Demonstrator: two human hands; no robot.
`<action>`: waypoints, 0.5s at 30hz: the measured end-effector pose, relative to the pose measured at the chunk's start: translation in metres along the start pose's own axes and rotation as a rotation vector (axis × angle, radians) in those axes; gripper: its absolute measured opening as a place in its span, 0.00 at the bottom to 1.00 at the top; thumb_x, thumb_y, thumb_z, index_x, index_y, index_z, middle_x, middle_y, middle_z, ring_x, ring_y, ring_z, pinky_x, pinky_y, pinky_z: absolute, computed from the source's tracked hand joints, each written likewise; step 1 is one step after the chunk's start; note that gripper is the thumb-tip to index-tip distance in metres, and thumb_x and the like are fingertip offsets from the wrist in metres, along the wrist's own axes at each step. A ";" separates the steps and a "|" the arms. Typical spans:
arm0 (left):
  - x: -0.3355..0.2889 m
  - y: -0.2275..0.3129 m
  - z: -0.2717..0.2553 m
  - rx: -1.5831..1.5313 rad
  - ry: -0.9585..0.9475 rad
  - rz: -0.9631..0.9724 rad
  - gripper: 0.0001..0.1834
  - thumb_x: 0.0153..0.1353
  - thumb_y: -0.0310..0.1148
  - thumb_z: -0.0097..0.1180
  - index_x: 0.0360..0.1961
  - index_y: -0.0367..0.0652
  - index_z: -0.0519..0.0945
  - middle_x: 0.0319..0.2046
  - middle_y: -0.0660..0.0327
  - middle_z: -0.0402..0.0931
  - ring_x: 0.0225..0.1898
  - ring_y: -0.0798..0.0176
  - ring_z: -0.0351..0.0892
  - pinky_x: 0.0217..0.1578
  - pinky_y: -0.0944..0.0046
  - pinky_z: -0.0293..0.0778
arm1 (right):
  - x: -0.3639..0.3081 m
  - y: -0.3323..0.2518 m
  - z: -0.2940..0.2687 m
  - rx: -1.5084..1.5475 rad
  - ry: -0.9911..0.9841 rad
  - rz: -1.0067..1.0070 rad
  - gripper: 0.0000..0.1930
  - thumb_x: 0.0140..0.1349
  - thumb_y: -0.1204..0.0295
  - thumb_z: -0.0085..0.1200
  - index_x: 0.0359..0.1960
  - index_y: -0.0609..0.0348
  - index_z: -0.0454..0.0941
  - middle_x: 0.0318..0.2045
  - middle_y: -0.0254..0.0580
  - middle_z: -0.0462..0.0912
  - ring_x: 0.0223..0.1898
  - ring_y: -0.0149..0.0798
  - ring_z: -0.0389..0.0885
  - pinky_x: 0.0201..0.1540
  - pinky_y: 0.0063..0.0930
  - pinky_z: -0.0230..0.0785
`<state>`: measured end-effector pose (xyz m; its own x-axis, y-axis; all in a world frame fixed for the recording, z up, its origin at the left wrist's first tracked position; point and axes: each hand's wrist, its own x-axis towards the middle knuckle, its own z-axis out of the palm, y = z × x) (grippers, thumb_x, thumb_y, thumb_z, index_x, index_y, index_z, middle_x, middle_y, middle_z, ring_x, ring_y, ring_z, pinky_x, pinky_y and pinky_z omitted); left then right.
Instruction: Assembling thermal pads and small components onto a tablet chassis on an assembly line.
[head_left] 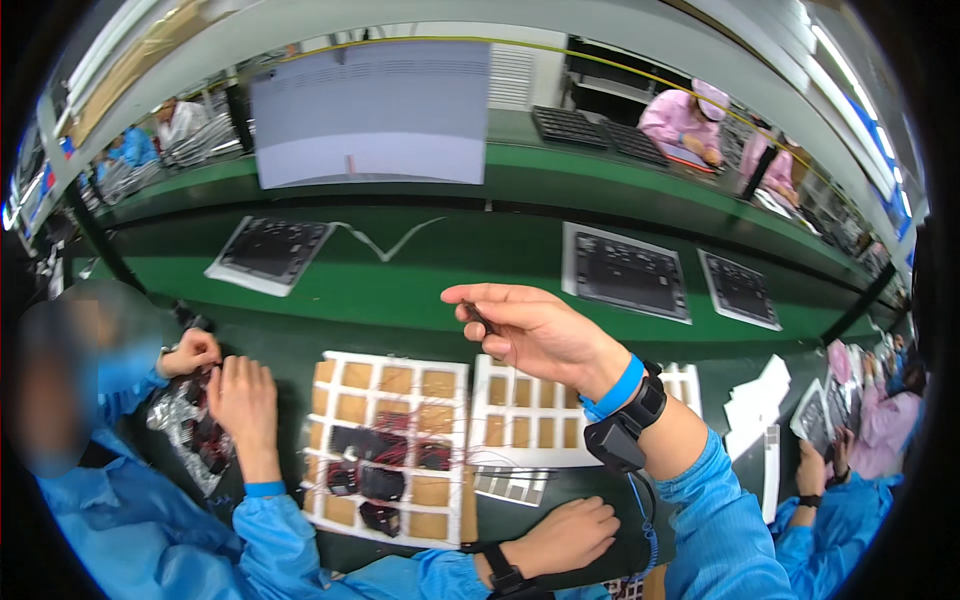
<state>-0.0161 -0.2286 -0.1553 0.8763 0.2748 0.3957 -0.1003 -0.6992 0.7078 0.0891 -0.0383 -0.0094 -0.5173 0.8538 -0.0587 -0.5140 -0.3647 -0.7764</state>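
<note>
Raised above the bench, my right hand is closed, pinching a small dark part between thumb and fingers. What kind of part it is, I cannot make out. Low in front of me, my left hand lies on the bench, back up, with fingers curled under; anything inside them is hidden. A white gridded tray with brown compartments lies left of it, bearing a tangle of red and black wires and several black parts. Beneath my right wrist is a second white gridded tray.
A co-worker's hands handle dark parts in a clear plastic bag at the left. Black panels on white sheets lie on the green shelf beyond. A silver-grey strip and white sheets lie nearby; another worker sits right.
</note>
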 end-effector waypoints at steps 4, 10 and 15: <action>0.001 0.000 -0.006 0.030 -0.028 -0.005 0.08 0.65 0.34 0.62 0.32 0.43 0.78 0.32 0.60 0.72 0.40 0.55 0.74 0.43 0.56 0.75 | -0.051 -0.020 -0.033 -0.344 0.257 -0.128 0.23 0.74 0.79 0.54 0.68 0.70 0.68 0.58 0.47 0.81 0.58 0.36 0.83 0.55 0.21 0.78; 0.007 0.003 -0.011 0.018 -0.048 -0.001 0.08 0.65 0.35 0.62 0.32 0.45 0.79 0.31 0.61 0.71 0.38 0.56 0.74 0.41 0.57 0.75 | -0.115 -0.031 -0.072 -0.621 0.527 -0.206 0.20 0.73 0.77 0.57 0.62 0.74 0.70 0.52 0.50 0.86 0.55 0.35 0.85 0.57 0.22 0.78; 0.007 0.003 -0.010 0.027 -0.057 -0.022 0.08 0.65 0.35 0.62 0.32 0.45 0.80 0.30 0.62 0.72 0.37 0.57 0.74 0.40 0.57 0.75 | -0.154 -0.037 -0.101 -0.582 0.698 -0.244 0.17 0.73 0.74 0.58 0.59 0.70 0.73 0.52 0.49 0.86 0.55 0.36 0.86 0.57 0.23 0.78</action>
<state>-0.0151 -0.2222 -0.1452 0.9039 0.2528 0.3451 -0.0684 -0.7109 0.6999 0.2562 -0.1187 -0.0352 0.1835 0.9806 -0.0692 -0.0339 -0.0641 -0.9974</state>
